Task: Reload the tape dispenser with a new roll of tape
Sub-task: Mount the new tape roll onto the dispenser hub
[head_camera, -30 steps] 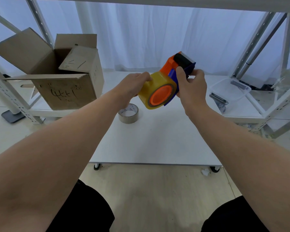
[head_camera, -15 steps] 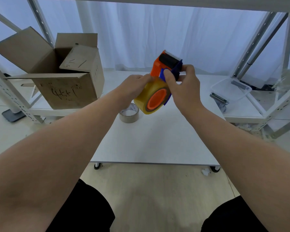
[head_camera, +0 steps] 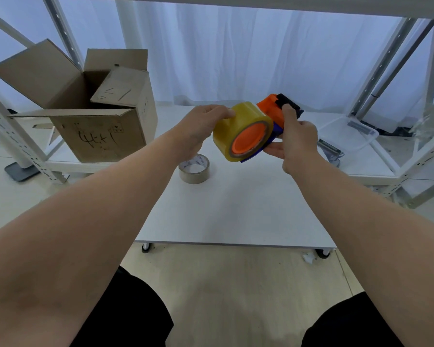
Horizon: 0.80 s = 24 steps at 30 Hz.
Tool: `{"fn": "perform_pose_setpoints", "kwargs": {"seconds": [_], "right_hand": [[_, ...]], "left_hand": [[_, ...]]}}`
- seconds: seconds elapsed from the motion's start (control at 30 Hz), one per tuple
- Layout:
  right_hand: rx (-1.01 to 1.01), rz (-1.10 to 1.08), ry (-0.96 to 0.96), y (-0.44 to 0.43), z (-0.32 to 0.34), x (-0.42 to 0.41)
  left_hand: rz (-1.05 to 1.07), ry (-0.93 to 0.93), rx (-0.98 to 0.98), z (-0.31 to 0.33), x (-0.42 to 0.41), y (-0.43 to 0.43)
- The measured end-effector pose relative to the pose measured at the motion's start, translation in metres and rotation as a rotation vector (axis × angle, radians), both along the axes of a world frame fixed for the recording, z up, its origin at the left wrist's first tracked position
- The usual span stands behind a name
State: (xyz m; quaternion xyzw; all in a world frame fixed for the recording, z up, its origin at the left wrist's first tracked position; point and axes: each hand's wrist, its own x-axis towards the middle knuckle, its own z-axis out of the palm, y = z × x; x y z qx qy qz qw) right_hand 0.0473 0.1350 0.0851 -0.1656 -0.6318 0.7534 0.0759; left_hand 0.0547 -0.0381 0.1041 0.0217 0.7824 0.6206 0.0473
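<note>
The dispenser [head_camera: 273, 113] now sits lower and tipped more to the right than half a second ago, its black end pointing far-right, and the yellow roll [head_camera: 241, 128] on its orange hub shows more of its broad side. The right hand [head_camera: 295, 136] is closed around the dispenser's body, thumb up by the black end. The left hand [head_camera: 203, 126] has shifted onto the roll's far left side, fingers curled against it. Both are held in the air above the white table [head_camera: 231, 209]. An empty core [head_camera: 194, 169] lies on the table under the left hand. A cardboard box [head_camera: 90, 113] stands open at far left; a clear tub [head_camera: 348, 134] sits far right. White curtains hang behind the shelving frame.
</note>
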Motion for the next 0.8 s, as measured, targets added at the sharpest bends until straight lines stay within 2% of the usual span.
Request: {"fn": "perform_pose_setpoints", "kwargs": {"seconds": [0.17,0.33,0.67,0.73,0.8], "right_hand": [[0.176,-0.043,0.15,0.0007,0.0024,-0.0008],[0.225,-0.063,0.209,0.0003,0.0027,0.0004],[0.479,-0.027,0.336,-0.0062,0.0008,0.0017],[0.501,-0.023,0.339,-0.0072,0.0011,0.002],[0.442,-0.02,0.308,-0.0082,0.0007,0.0025]], "left_hand": [[-0.01,-0.026,-0.039,-0.0058,-0.0017,-0.002],[0.001,-0.018,-0.031,-0.006,-0.0031,-0.0004],[0.057,-0.058,-0.027,-0.0091,-0.0086,0.0024],[0.06,-0.063,-0.024,-0.0087,-0.0079,0.003],[0.062,-0.06,-0.01,-0.0081,-0.0073,0.0026]]}}
